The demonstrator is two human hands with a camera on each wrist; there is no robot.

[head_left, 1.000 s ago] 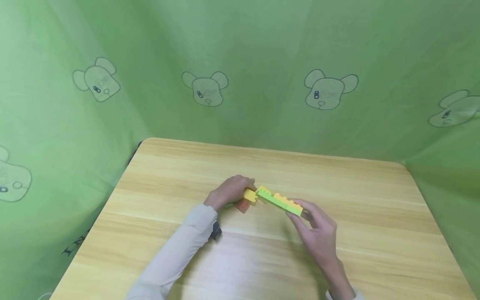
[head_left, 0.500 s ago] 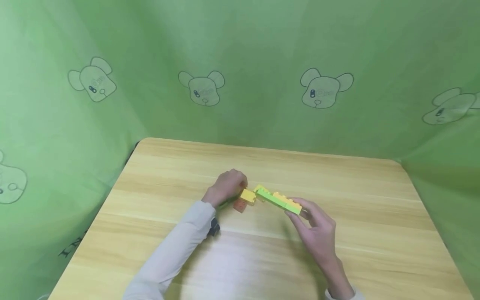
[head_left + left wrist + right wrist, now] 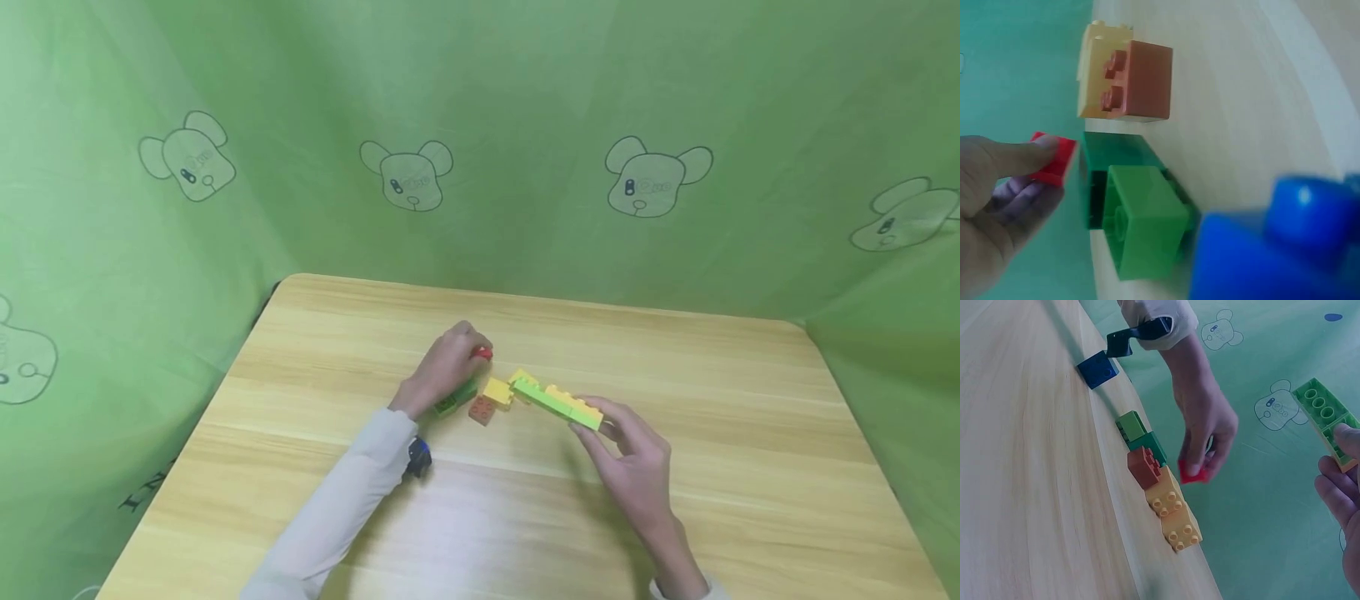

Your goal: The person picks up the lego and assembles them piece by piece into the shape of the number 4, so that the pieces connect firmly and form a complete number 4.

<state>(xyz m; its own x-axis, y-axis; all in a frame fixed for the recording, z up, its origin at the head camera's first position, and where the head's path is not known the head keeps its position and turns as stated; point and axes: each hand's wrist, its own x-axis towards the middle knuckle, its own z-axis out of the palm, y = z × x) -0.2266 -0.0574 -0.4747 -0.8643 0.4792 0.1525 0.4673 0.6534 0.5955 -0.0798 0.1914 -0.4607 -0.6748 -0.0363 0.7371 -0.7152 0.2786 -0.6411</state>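
Observation:
My left hand [image 3: 446,367] pinches a small red toy brick [image 3: 1057,164] between thumb and fingers, raised over the far side of the loose bricks. In my right hand [image 3: 633,458] is a long joined strip of toy bricks [image 3: 555,402], light green on one side and yellow on the other, gripped at its near right end. The right wrist view shows the hollow underside of this strip's green bricks [image 3: 1325,415]. Below the left hand lie a dark green brick [image 3: 1119,149] and a light green brick [image 3: 1147,219], close together.
On the wooden table [image 3: 675,375], a reddish-brown brick [image 3: 482,410] and two yellow bricks [image 3: 1166,495] sit beside the green ones. A blue brick [image 3: 1097,370] lies apart. A dark device [image 3: 418,458] is at the left cuff. Green printed cloth [image 3: 525,125] hangs behind the table.
My left hand has moved away from the yellow and brown bricks, up and slightly left, and the red brick now shows in its fingers. The right hand stays nearly still with the strip.

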